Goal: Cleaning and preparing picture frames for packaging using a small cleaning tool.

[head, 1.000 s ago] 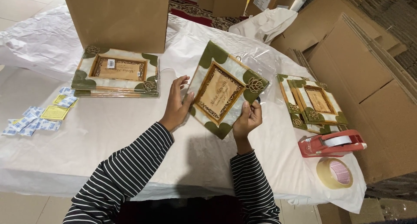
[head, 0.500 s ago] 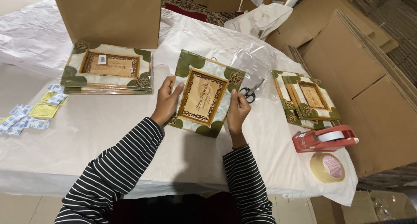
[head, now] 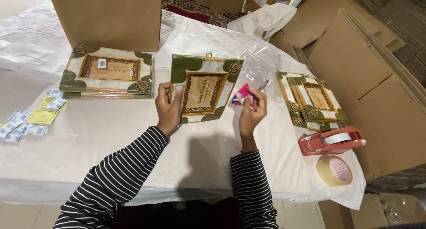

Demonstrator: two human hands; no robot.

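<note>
From the head camera, the green and cream wall plaque (head: 202, 92) lies flat on the white-covered table (head: 102, 144), its hanging loop pointing away from the person. This plaque serves as the landmark for everything else.

The left hand (head: 168, 108) rests on the plaque's left edge, fingers curled over the frame and pressed to it, so the hand is closed on that edge. The right hand (head: 252, 111) is just off the plaque's right edge, fingers pinched together around a pair of scissors with pink handles (head: 243, 96); the metal tip pokes out above the fingers. Both forearms wear black and white striped sleeves.

Behind the right hand, up and right of the plaque, a clear plastic bag (head: 259, 69) lies on the table. Left of the plaque sits a stack of similar plaques (head: 108, 76), wrapped in clear film, and behind that stack stands a tall cardboard box (head: 106, 16). Far left of the plaque, near the table's edge, are small blue and yellow packets (head: 29, 120).

Right of the plaque lies another stack of plaques (head: 313, 100). Nearer the person from that stack are a red tape dispenser (head: 330, 140) and a roll of tape (head: 335, 170). Flattened cardboard sheets (head: 377, 73) lean to the far right.
</note>
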